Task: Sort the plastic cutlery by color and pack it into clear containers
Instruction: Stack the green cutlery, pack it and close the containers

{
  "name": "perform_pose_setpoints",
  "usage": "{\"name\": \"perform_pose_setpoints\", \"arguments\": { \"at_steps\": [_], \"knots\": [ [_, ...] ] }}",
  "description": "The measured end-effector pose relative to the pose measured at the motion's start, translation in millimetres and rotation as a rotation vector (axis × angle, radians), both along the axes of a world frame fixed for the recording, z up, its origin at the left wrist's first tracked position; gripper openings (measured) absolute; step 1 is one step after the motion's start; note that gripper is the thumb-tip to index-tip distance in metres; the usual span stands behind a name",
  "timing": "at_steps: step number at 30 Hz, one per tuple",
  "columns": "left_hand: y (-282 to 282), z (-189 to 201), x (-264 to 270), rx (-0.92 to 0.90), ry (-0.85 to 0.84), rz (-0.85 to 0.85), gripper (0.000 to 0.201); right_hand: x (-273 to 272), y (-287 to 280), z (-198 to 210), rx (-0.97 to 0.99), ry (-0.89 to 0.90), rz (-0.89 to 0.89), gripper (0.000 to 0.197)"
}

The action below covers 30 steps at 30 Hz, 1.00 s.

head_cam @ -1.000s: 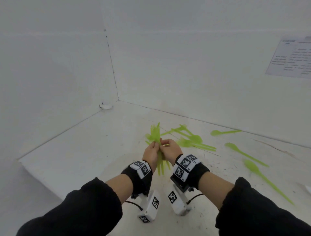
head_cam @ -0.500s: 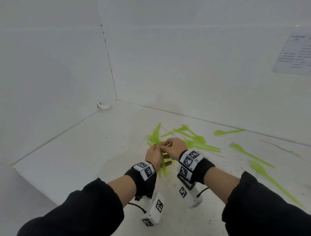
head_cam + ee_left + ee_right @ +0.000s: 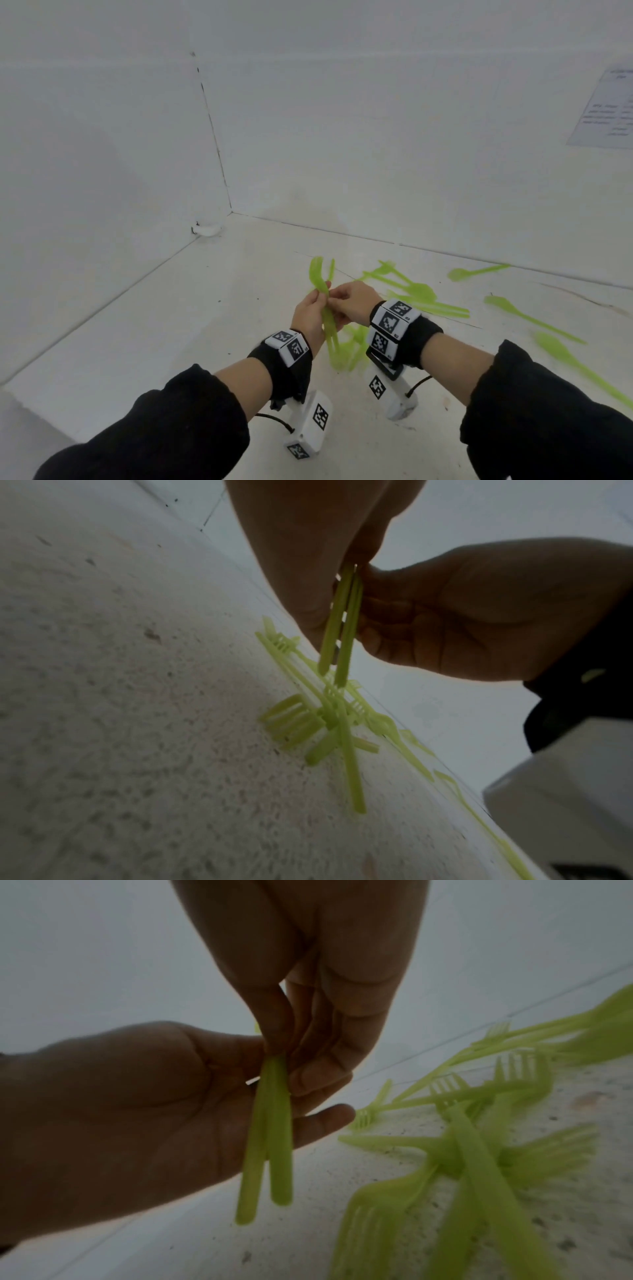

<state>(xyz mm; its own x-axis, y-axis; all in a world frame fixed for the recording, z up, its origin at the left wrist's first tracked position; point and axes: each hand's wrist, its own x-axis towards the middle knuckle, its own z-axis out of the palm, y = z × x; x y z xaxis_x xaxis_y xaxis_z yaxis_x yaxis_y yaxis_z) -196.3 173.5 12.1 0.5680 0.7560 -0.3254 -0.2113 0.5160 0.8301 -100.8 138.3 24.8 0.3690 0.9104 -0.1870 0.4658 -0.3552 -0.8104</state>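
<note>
Green plastic cutlery pieces [image 3: 328, 318], two handles hanging down, are pinched between left hand [image 3: 310, 317] and right hand [image 3: 352, 303], above the worktop [image 3: 171, 325].

Hands: left hand [image 3: 310, 317] and right hand [image 3: 352, 303] meet above the near middle of the table [image 3: 171, 329], touching.
Held cutlery: two pieces [image 3: 327, 310] upright between both hands, handles hanging down [image 3: 265, 1139].
Fork pile: forks [image 3: 479, 1150] lie crossed on the table under and just right of the hands.
Far pile: more cutlery [image 3: 411, 291] behind the right hand.
Spoons: three [image 3: 476, 271] [image 3: 527, 317] [image 3: 582, 370] spread apart on the right, from far to near.
Walls: left wall [image 3: 85, 154] and far wall [image 3: 376, 120] meet at the far left corner.
Paper: sheet [image 3: 606, 109] on the far wall, far right.
</note>
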Motion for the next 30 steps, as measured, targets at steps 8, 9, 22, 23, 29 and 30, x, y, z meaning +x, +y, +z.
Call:
{"name": "perform_pose_setpoints", "arguments": {
  "at_steps": [8, 9, 22, 23, 29, 30],
  "knots": [
    [18, -11, -3, 0.114, 0.178, -0.023, 0.020, 13, 3, 4, -0.180, -0.225, 0.105, 0.022],
    [21, -13, -5, 0.128, 0.198, 0.004, 0.021, 19, 1, 3, -0.230, -0.364, 0.128, 0.021],
    [40, -16, -5, 0.186, 0.264, 0.084, 0.029, 43, -10, -20, -0.321, -0.831, 0.403, 0.024],
    [39, -16, -5, 0.186, 0.262, 0.086, 0.029, 46, -10, -20, -0.282, -0.749, 0.306, 0.025],
    [41, -16, -6, 0.193, 0.266, 0.098, 0.028, 63, -14, -12, -0.033, -0.644, 0.068, 0.018],
    [41, -16, -7, 0.193, 0.267, 0.102, 0.028, 64, -15, -12, -0.033, -0.724, 0.113, 0.016]
  ]
}}
